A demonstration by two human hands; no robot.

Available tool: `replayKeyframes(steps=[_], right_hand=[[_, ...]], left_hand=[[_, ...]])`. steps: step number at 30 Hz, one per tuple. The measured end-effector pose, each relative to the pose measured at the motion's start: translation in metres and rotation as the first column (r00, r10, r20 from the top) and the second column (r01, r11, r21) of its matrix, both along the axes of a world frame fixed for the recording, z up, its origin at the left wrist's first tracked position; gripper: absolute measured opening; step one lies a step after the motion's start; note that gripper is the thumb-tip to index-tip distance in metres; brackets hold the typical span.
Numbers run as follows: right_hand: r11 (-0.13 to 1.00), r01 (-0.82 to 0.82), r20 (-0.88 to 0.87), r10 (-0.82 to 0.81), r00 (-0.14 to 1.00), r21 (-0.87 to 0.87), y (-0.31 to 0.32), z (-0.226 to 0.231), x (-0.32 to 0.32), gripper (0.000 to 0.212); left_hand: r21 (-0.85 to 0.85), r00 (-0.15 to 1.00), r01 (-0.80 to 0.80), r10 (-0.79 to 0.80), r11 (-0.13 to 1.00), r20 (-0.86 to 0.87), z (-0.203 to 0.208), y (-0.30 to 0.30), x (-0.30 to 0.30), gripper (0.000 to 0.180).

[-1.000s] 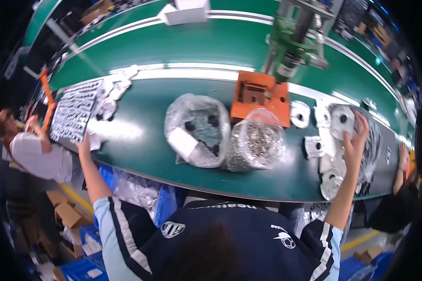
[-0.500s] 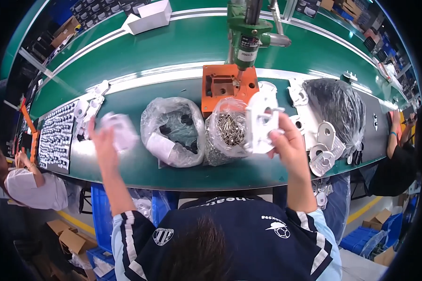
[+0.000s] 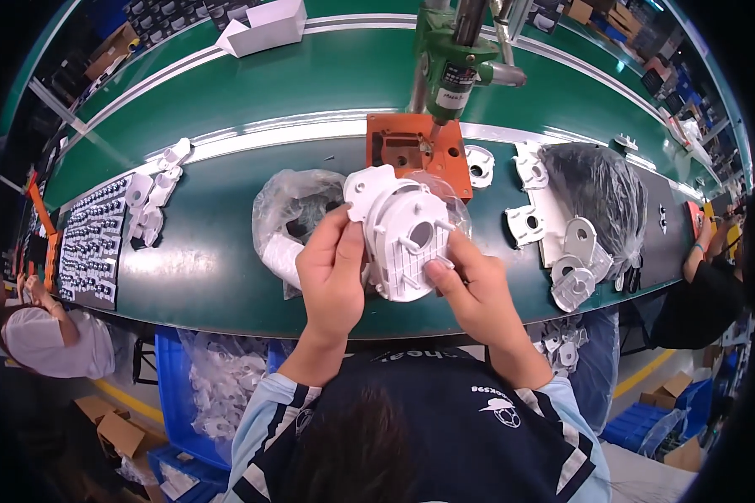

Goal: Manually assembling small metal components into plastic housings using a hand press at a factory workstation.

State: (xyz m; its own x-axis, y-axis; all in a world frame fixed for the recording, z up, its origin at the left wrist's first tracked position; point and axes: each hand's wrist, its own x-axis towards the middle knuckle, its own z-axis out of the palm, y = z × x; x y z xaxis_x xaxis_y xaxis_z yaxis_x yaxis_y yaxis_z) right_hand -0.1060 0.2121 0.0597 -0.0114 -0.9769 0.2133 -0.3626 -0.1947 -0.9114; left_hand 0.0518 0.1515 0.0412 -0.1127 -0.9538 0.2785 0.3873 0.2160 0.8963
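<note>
In front of my chest, two white plastic parts meet between my hands. My left hand (image 3: 329,272) pinches the flatter plate-like part (image 3: 369,188), which has a small hole in its upper lobe. My right hand (image 3: 478,293) grips the rounded housing (image 3: 399,267), which has pegs, a ribbed lower face and a round hole. The plate lies behind and against the housing's left side; whether they are joined I cannot tell. Behind them stands an orange fixture block (image 3: 379,126) under a green press (image 3: 453,80). The parts largely hide a clear bag behind them.
A clear plastic bag (image 3: 270,210) with black pieces lies left of my hands. White parts (image 3: 153,201) and a tray of small pieces (image 3: 92,243) sit far left. More white parts (image 3: 580,243) and a black bag (image 3: 600,201) lie right. Co-workers sit at both sides.
Both hands have come inward from left and right, and the two white parts they carried now touch at the middle. The right-hand housing has turned to show its pegged face.
</note>
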Motion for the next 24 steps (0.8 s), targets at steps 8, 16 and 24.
replayKeyframes(steps=[8, 16, 24], right_hand=[[0.983, -0.124, 0.173, 0.1, 0.98, 0.133, -0.004, -0.002, 0.002, 0.037], [0.998, -0.029, 0.41, 0.051, 0.911, -0.059, 0.0, -0.019, 0.023, 0.052], [0.998, 0.032, 0.572, -0.001, 0.82, -0.045, -0.002, -0.015, 0.021, 0.038]], left_hand=[[-0.234, 0.987, 0.152, -0.135, 0.96, 0.088, 0.009, 0.012, 0.013, 0.043], [-0.388, 0.86, -0.121, 0.291, 0.914, 0.419, 0.014, 0.023, 0.01, 0.048], [-0.513, 0.992, -0.08, 0.117, 0.855, 0.041, 0.001, 0.015, 0.002, 0.057]])
